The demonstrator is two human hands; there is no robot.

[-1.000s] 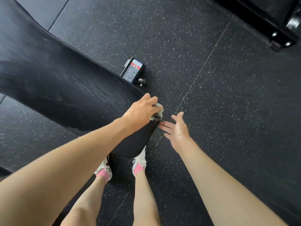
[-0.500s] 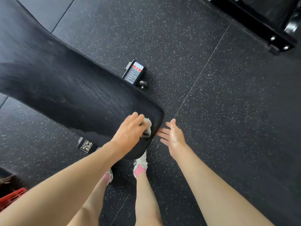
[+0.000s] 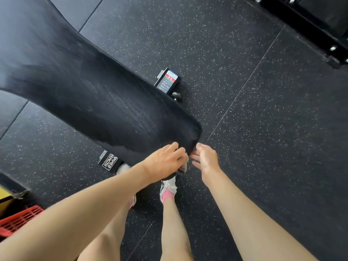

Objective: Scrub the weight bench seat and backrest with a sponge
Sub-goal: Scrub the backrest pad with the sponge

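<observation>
left grip [image 3: 165,159] clamped on sponge [image 3: 182,168] at bench [image 3: 113,102] near end | right grip [image 3: 206,159] loose, empty, just beside | progress: streaks suggest pad mostly scrubbed; far end unseen

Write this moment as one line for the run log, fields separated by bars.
stage: scrubbing | left hand: grips sponge at near end of bench pad | right hand: open, beside pad end
</observation>
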